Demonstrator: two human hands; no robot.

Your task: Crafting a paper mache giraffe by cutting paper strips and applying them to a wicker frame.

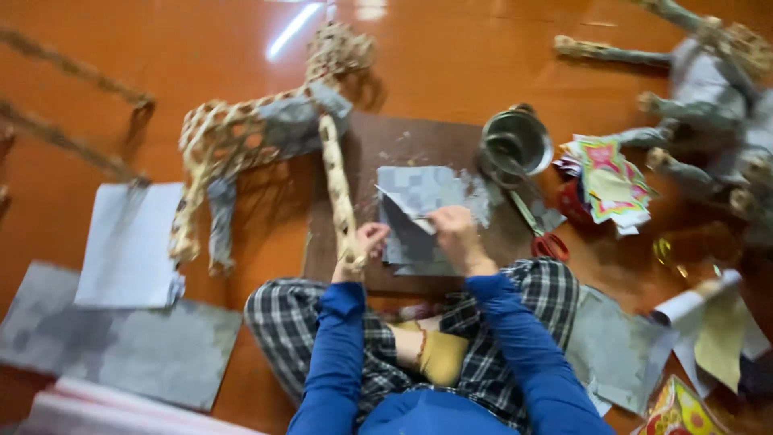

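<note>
A person in blue sleeves and checked trousers sits cross-legged on a glossy orange-brown floor (451,56), and everything is placed here from the dark brown board (419,145) that lies on the floor just beyond the knees; the left hand (366,242) hangs over the board's near left edge with its fingers closed round the lower end of one leg of a woven cane animal frame (266,129), whose body, partly covered in grey paper, stands off the board's far left corner; the right hand (455,234) is over the middle of the board, thumb and fingers pinching the lifted corner of a grey paper sheet (423,197) that rests on a small stack of like sheets on the board; how tightly either hand presses is blurred; a metal bowl (517,143) sits at the board's far right corner, and red-handled scissors (543,238) lie at its right edge; further right of the board is a pile of brightly printed paper pieces (612,181), and beyond that a second, grey-covered frame animal (708,89); left of the board lie a white sheet (129,242) and, nearer the person, a large grey sheet (121,346).
</note>
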